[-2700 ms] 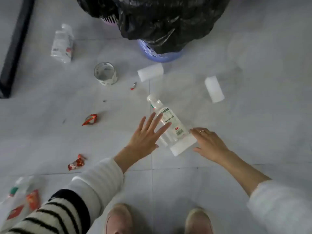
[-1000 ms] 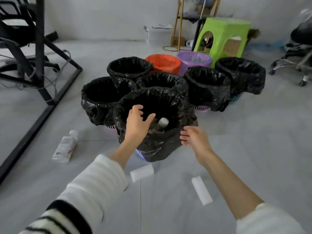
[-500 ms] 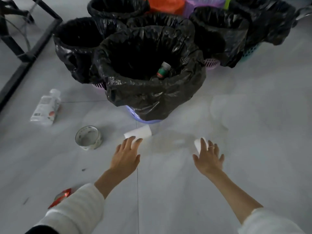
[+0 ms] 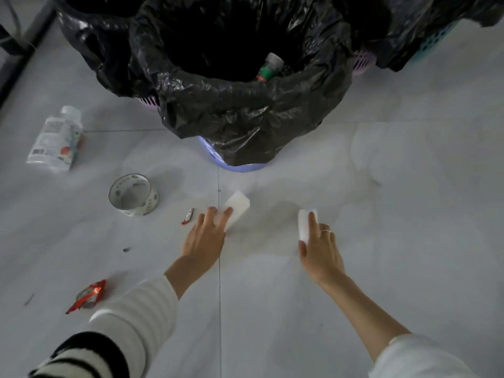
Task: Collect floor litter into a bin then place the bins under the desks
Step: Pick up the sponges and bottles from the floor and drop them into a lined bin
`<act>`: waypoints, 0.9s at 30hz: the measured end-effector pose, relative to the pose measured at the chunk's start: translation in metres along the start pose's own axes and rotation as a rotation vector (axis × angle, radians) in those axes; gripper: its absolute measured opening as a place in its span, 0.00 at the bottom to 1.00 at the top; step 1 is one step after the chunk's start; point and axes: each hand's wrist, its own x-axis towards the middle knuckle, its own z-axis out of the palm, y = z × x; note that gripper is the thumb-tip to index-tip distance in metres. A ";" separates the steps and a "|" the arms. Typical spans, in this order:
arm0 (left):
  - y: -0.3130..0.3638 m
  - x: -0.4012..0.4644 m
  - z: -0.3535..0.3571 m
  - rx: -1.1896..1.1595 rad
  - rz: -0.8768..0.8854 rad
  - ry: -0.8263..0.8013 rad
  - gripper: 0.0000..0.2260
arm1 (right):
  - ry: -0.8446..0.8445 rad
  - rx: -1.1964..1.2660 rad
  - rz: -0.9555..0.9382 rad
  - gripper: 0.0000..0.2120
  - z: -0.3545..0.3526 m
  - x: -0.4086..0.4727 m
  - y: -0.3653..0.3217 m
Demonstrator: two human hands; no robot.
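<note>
The nearest bin [image 4: 245, 113], a lilac basket with a black liner, stands on the floor straight ahead with a green-labelled bottle [image 4: 268, 66] inside it. Two white foam blocks lie on the tiles in front of it. My left hand [image 4: 204, 238] has its fingers closed over the near end of the left block [image 4: 238, 204]; the thumb is hidden. My right hand [image 4: 320, 249] grips the right block [image 4: 304, 221], thumb on its left side and fingers over the top. Both blocks still touch the floor.
Left of my hands lie a tape roll [image 4: 133, 199], a small red wrapper [image 4: 188, 216], a larger red wrapper [image 4: 88, 296] and a white bottle [image 4: 56, 140]. More black-lined bins [image 4: 95, 50] crowd behind the nearest one. A black desk frame [image 4: 16, 58] runs along the far left.
I dropped the bottle and a block into the bin, then bent back down. Both hands moved forward and came down onto the two white blocks.
</note>
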 end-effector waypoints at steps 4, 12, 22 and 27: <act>0.004 -0.014 -0.007 -0.222 -0.035 -0.025 0.25 | 0.046 0.180 -0.037 0.29 -0.007 -0.014 -0.012; 0.024 -0.024 -0.124 -0.527 0.094 0.498 0.18 | 0.597 1.148 0.129 0.05 -0.102 -0.022 -0.095; 0.045 0.050 -0.269 -0.956 -0.333 0.582 0.18 | 0.333 1.128 0.132 0.19 -0.228 0.018 -0.193; 0.032 0.066 -0.287 -1.098 -0.430 0.389 0.27 | 0.216 1.271 0.062 0.15 -0.241 0.012 -0.218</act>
